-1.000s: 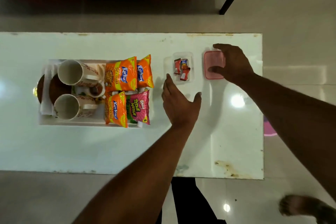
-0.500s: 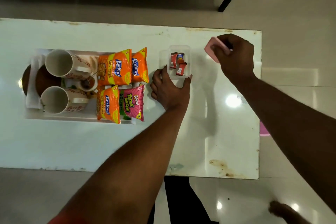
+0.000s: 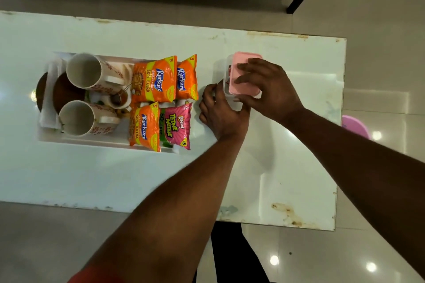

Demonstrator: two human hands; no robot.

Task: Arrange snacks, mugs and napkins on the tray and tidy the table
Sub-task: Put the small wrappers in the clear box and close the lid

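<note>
Seating pink lid (image 3: 241, 62) on clear box (image 3: 226, 71) toward counter's (image 3: 299, 167) far right corner, right hand (image 3: 271, 92) fingers (image 3: 253, 63) lying spread flat on top, left hand (image 3: 220, 115) fingers (image 3: 210, 92) gripping box side; needing even press, keeping box steady.

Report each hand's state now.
Left hand: grips the clear container.
Right hand: open, pressing the pink lid onto it.
</note>
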